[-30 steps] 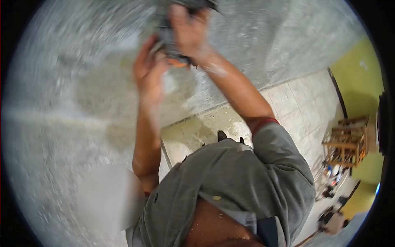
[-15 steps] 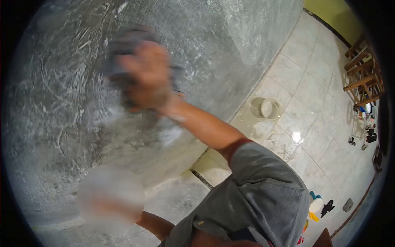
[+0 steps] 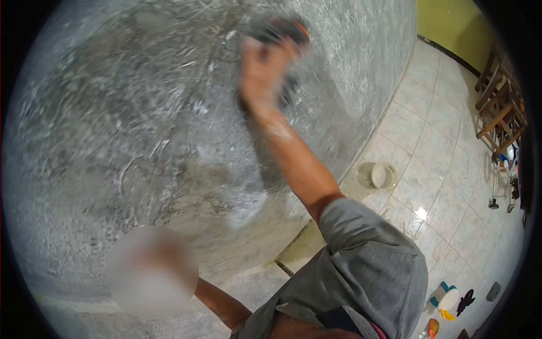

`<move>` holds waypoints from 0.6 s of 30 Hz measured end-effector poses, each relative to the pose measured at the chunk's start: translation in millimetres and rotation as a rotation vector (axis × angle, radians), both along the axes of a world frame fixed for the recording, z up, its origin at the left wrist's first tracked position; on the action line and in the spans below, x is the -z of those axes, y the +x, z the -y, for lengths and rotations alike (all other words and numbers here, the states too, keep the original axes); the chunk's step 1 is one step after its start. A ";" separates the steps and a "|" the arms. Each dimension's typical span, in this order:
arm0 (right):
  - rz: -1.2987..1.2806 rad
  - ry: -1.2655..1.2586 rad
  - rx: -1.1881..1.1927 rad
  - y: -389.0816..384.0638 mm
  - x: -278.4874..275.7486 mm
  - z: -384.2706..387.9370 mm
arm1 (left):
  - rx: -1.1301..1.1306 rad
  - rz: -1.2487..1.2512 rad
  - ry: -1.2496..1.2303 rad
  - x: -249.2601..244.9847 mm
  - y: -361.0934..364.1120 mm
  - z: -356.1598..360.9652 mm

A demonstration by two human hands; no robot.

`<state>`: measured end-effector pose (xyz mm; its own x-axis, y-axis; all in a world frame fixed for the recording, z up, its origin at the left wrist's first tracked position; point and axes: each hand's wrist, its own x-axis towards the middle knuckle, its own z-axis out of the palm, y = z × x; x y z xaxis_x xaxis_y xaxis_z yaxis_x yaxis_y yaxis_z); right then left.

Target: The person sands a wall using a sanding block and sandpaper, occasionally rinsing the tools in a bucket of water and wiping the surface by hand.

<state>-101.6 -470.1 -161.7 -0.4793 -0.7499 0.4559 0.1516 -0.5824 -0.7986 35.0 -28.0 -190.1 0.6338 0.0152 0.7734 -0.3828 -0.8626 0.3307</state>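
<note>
My right hand (image 3: 265, 76) reaches up against a grey plastered wall (image 3: 169, 101) with scratches and whitish streaks. Its fingers are closed round a dark hand tool (image 3: 279, 31) with an orange edge, which lies at the wall surface. Motion blurs the tool, so its exact kind does not show. Pale dust marks the wrist. My left hand (image 3: 161, 254) is low on the left in front of the wall, and a round smeared patch covers it. Neither its fingers nor anything in them can be made out.
A pale bucket (image 3: 384, 175) stands on the tiled floor (image 3: 437, 141) near the wall's foot. Wooden stools (image 3: 499, 107) are at the far right beside a yellow-green wall (image 3: 451, 20). Small items, including a yellow piece (image 3: 447, 314) and a black one (image 3: 466, 302), lie at the lower right.
My right hand has swept the dark tool up and to the right across the wall. The view has shifted a little, so the bucket and floor appear lower and farther right.
</note>
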 end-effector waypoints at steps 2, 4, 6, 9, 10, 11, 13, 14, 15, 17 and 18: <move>0.066 -0.456 -0.005 13.5 -118.7 -44.5 | -0.002 -0.008 -0.005 1.4 1.9 1.0; 0.080 -0.869 -0.168 38.5 -209.7 -103.2 | 0.006 0.003 -0.027 2.6 1.8 3.4; 0.028 -1.056 -0.014 73.1 -217.1 -193.1 | 0.002 0.014 -0.060 2.1 -1.8 5.1; -0.518 -1.464 0.106 101.3 -139.1 -267.5 | 0.036 0.029 -0.085 3.7 -4.6 4.0; -0.588 -1.614 0.182 128.9 -103.3 -278.5 | 0.071 0.090 -0.041 8.8 -0.6 0.4; -0.729 -1.735 0.371 144.6 -62.9 -274.1 | 0.100 0.148 0.002 10.9 0.9 -4.9; -0.837 -1.796 0.115 109.4 -41.9 -219.2 | 0.060 0.014 -0.027 3.3 -0.7 -16.9; -0.861 -1.714 -0.101 76.1 -51.7 -186.2 | 0.054 0.059 0.087 7.4 2.8 -27.9; -0.862 -1.579 -0.231 45.7 -65.7 -150.3 | 0.047 0.092 0.201 13.5 4.8 -37.9; -0.794 -1.193 -0.102 -2.8 -88.9 -81.6 | 0.022 0.088 0.208 20.3 8.7 -44.9; -0.622 -1.008 -0.110 -22.8 -97.8 -52.6 | 0.034 0.091 0.210 20.6 9.9 -44.4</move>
<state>-124.4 -417.5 -63.9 0.0777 0.0569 0.9954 -0.0117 -0.9983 0.0580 44.8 16.3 -210.6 0.5589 -0.1725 0.8111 -0.4332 -0.8948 0.1083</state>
